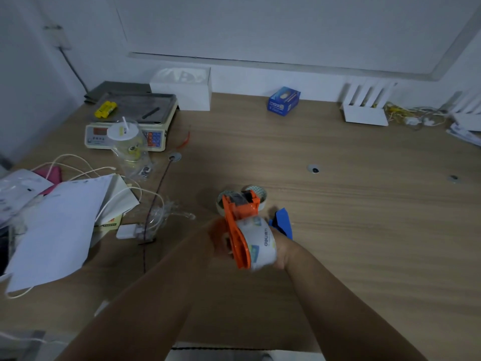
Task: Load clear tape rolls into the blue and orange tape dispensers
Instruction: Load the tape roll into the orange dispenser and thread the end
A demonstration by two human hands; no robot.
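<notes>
Low at the frame's centre, the left hand [218, 241], blurred, seems to grip the orange dispenser [235, 225] from its left side. The right hand [282, 250] holds the clear tape roll [259, 243] against the dispenser's right face. The blue dispenser [282, 221] lies on the table [364, 204] just behind.

scale [138, 109] far left, cup [127, 145] before it | box [283, 101] far centre — tape rolls [261, 193] mid-table

One wide-angle camera, worn on the person's head, looks forward and down across the wooden table [351, 204] toward the white wall [247, 79] behind it. The left hand [217, 241] and right hand [282, 250] sit close to the lens, just below frame centre.
</notes>
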